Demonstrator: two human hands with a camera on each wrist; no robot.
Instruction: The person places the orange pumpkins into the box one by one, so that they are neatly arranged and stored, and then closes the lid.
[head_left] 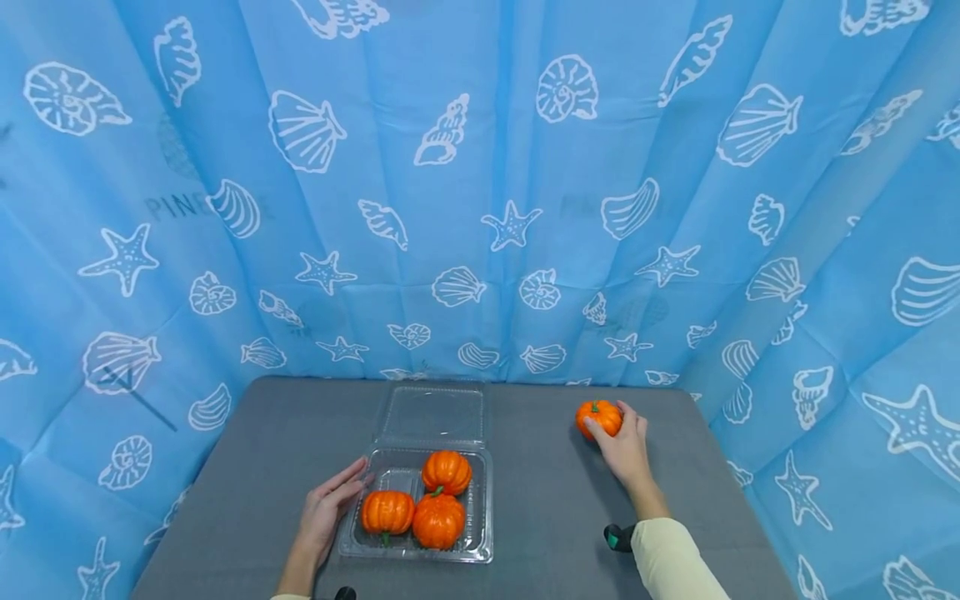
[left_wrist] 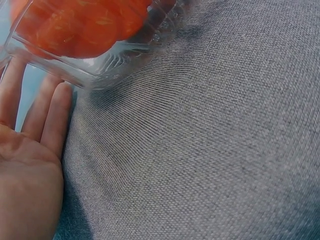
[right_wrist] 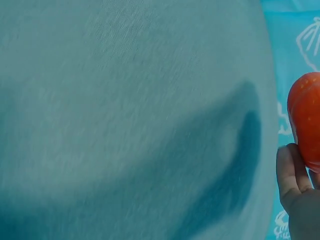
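Observation:
My right hand (head_left: 626, 446) grips a small orange pumpkin (head_left: 597, 419) with a green stem, toward the back right of the table. In the right wrist view the same pumpkin (right_wrist: 306, 120) shows at the right edge, with a shadow on the cloth beside it. A clear plastic clamshell box (head_left: 486, 533) lies with its lid (head_left: 435, 414) folded back. Inside are three more pumpkins, one at the back right (head_left: 447, 472), one at front left (head_left: 387, 512) and one at front right (head_left: 438, 522). My left hand (head_left: 327, 508) rests its straight fingers against the box's left side.
A grey cloth covers the table (head_left: 547, 500). Behind and around it hangs a blue curtain (head_left: 480, 183) with white shell prints. A black strap end with a green patch (head_left: 618, 537) sits by the right sleeve (head_left: 675, 558).

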